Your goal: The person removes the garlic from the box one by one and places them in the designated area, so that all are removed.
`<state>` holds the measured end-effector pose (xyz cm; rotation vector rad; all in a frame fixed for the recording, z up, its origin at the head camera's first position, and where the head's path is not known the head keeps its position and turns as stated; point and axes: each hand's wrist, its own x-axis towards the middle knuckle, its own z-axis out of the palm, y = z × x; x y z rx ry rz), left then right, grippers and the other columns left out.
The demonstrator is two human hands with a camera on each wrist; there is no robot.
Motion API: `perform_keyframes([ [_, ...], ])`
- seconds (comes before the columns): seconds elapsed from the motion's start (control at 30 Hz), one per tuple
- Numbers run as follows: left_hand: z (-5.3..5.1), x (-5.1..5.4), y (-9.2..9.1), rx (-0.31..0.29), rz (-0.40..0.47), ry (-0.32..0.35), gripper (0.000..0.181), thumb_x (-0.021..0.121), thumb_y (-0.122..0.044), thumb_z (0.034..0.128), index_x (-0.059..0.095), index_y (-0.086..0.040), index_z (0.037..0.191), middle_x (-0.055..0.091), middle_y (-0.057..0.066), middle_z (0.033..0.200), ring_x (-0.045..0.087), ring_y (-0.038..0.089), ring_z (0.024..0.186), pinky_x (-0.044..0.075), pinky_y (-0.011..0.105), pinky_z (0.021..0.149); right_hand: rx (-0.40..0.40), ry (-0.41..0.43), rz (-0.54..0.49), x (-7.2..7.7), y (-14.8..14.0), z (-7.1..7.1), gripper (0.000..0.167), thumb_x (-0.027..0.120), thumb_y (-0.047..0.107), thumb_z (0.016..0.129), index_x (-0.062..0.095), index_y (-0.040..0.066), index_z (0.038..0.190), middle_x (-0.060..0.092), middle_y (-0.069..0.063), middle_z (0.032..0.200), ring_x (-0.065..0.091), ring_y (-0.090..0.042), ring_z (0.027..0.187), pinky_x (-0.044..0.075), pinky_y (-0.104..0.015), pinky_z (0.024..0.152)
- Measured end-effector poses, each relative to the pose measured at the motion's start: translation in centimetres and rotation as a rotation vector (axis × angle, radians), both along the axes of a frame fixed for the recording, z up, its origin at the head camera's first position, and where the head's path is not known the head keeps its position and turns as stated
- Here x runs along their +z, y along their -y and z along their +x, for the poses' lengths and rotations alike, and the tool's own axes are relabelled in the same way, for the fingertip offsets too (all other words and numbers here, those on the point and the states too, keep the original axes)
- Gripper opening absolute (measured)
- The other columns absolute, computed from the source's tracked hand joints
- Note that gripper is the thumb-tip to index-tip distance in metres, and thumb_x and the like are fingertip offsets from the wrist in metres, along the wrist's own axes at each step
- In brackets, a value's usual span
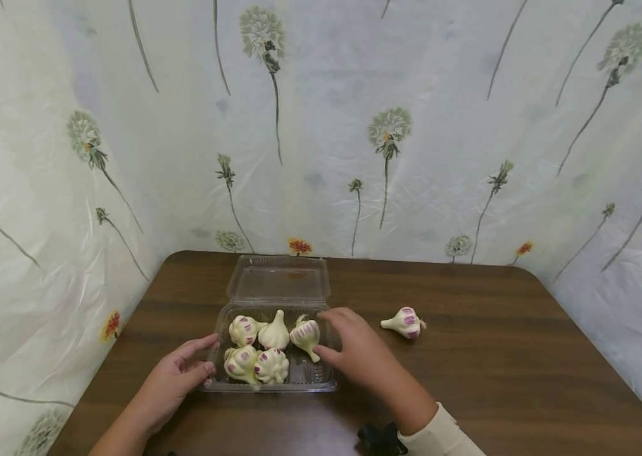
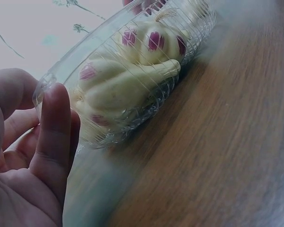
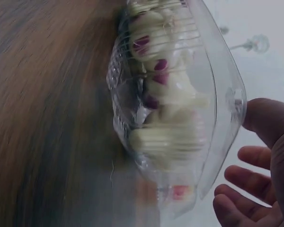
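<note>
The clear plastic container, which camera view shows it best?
The head view: nearly the whole clear container shows from above, with its lid open and five garlic bulbs inside. The left wrist view gives a close-up of part of its side; the right wrist view shows part too, but blurred.

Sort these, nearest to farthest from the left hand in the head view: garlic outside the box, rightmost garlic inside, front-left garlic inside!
1. Front-left garlic bulb: left side of box.
2. Rightmost garlic bulb: right side of box.
3. Loose garlic bulb: on table, right of box.
</note>
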<state>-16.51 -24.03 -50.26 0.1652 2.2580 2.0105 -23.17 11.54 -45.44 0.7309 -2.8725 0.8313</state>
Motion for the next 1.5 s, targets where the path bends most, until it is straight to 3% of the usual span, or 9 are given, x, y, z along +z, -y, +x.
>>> perform_keyframes([
  [1.03, -0.1, 0.1, 0.0, 0.006, -0.017, 0.017, 0.058, 0.069, -0.011, 0.101, 0.048, -0.002, 0.154, 0.044, 0.023, 0.156, 0.066, 0.009, 0.083, 0.058, 0.026, 0.076, -0.016, -0.03, 0.114, -0.3, 1.9, -0.5, 0.058, 0.082, 0.039, 0.092, 0.064, 0.012, 0.139, 0.064, -0.007, 0.14, 0.052, -0.037, 0.137, 0.047, -0.053, 0.112],
  [1.5, -0.1, 0.2, -0.1, 0.014, -0.02, 0.017, 0.057, 0.069, -0.011, 0.1012, 0.049, -0.002, 0.154, 0.045, 0.024, 0.155, 0.066, 0.009, 0.081, 0.058, 0.026, 0.075, -0.075, -0.066, 0.16, -0.6, 2.7, 0.0, 0.054, 0.087, 0.034, 0.088, 0.067, 0.011, 0.133, 0.064, -0.009, 0.136, 0.052, -0.035, 0.133, 0.051, -0.049, 0.106],
])
